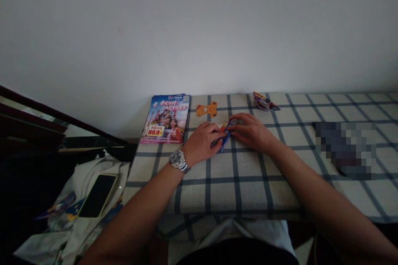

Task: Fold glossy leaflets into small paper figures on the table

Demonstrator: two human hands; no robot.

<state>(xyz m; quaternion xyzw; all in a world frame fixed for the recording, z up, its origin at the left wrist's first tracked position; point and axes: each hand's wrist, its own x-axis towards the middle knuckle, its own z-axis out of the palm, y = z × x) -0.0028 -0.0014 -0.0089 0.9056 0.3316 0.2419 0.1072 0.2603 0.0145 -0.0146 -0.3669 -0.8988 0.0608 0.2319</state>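
Note:
A folded strip of printed paper [226,138], mostly blue with a bit of orange and white, lies slanted on the checked tablecloth between my hands. My left hand [203,141], with a silver watch on its wrist, has its thumb and fingers closed on the strip's lower left side. At the upper right end, my right hand [250,131] pinches the same strip with bent fingers. The fingers partly cover the paper, so its full shape is hidden. Just behind my left hand is a bear figure [207,109] on the cloth.
A stack of printed flyers [164,120] lies at the table's left end. Near the wall sits a folded colourful paper piece [265,102]. A blurred dark item [342,149] lies at right. Left of the table, a phone [98,195] rests on pale fabric [66,232].

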